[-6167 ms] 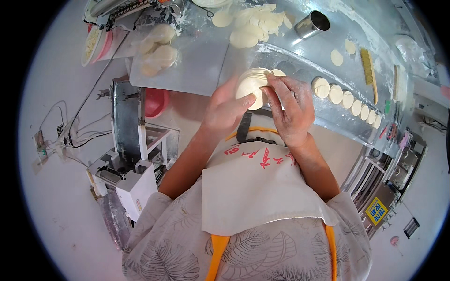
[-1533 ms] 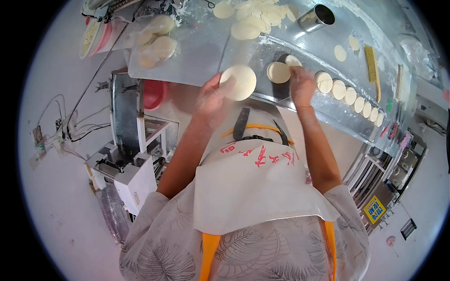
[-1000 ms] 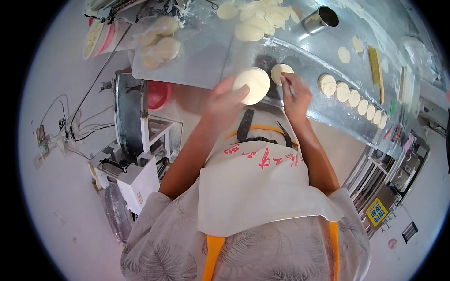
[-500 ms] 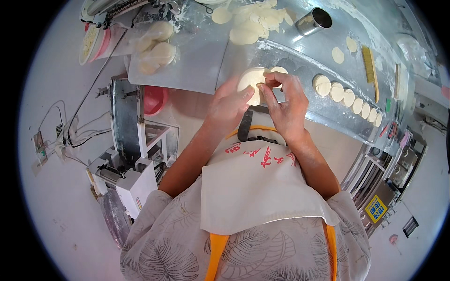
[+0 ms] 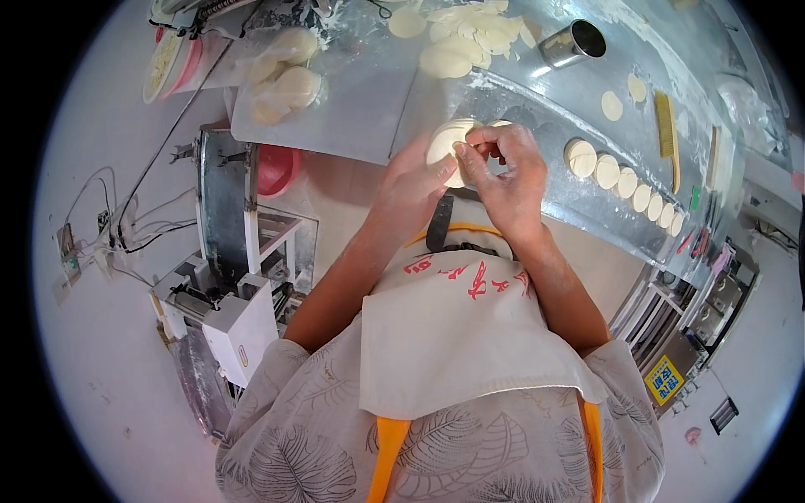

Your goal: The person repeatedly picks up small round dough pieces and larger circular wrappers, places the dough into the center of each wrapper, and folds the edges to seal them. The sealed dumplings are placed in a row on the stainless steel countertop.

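My left hand (image 5: 407, 189) grips a stack of round, pale dough wrappers (image 5: 446, 138) over the near edge of the steel worktop (image 5: 335, 126). My right hand (image 5: 510, 176) pinches at the right side of that stack, thumb and index finger on it. Behind my right hand another small pile (image 5: 501, 123) is mostly hidden. To the right, several short stacks of discs (image 5: 606, 170) stand in a slanting row inside a shallow channel along the worktop's front.
Loose discs (image 5: 457, 38) lie at the back, near a steel cylinder (image 5: 563, 52). A yellow brush (image 5: 667, 126) lies far right, dough rounds (image 5: 293, 84) under plastic at left. A red basin (image 5: 272, 168) and a machine (image 5: 235, 327) are below left; another machine (image 5: 696, 310) is right.
Since a second ago my right hand has moved left from the pile on the worktop to the stack in my left hand. In the last half second both hands have barely moved.
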### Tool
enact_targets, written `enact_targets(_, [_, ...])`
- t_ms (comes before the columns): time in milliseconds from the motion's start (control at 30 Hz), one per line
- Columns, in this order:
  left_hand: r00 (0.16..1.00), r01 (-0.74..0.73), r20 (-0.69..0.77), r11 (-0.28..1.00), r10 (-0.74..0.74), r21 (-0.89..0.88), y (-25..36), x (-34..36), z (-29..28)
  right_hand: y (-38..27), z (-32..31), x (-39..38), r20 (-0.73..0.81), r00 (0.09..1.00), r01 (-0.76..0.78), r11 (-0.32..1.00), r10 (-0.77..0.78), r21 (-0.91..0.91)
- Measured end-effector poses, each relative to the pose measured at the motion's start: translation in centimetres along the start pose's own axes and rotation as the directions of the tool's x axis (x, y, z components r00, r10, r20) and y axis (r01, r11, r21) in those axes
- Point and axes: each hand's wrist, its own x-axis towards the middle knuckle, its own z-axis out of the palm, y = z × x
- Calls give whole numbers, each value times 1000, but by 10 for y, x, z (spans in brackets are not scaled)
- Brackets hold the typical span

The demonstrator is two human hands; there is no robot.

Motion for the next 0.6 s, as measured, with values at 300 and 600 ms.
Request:
enact_targets(300, [993,53,109,982,-33,-183,-6,4,-26,-2,-18,0,13,972,232,970,-234,69])
enact_targets(600, [990,-89,-85,970,110,225,-5,3,-21,2,-54,72,-125,986,-102,992,111,70])
